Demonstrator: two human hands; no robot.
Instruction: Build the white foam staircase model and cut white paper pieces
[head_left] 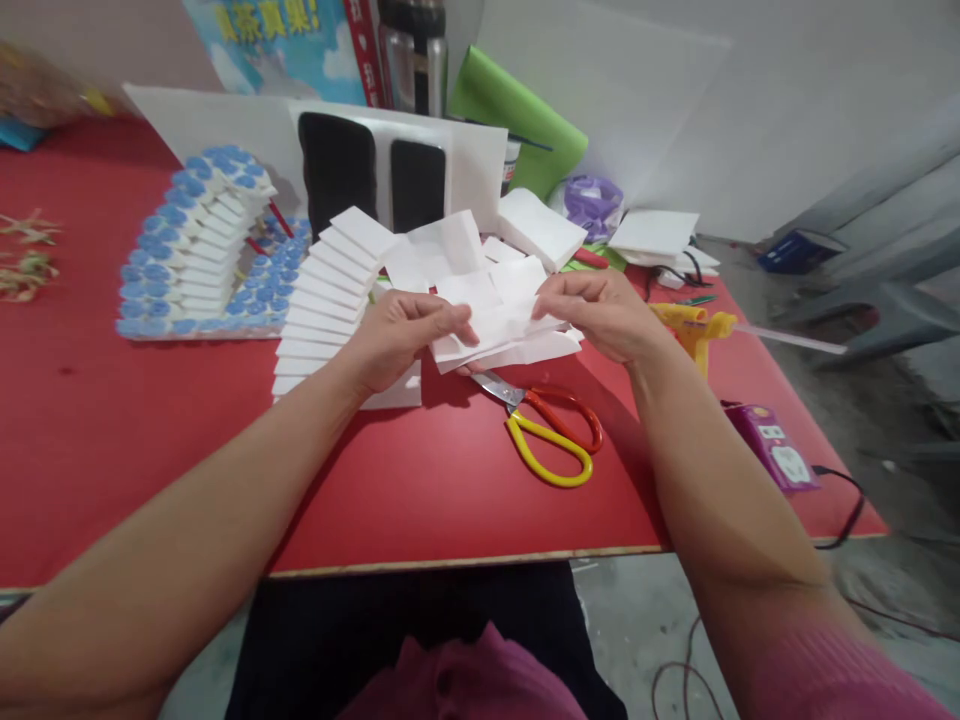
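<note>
White paper sheets [499, 318] are held up between my two hands, just above the red table. My left hand [412, 335] pinches their left side, thumb on top. On the right edge, the thumb and fingers of my right hand [592, 310] close on the paper. Scissors [551, 440] with one red and one yellow handle lie below the sheets, their tips partly covered. Left of my left hand stands a stepped row of folded white paper pieces [322, 310]. Beyond it is a paper model [187, 250] with blue rolled ends.
Two dark phones [337, 170] lean at the back near a steel flask [414, 60]. A yellow glue gun [697, 325] and a purple power socket [772, 450] sit at the right. More white paper [656, 233] lies at the back right of the red table [420, 500].
</note>
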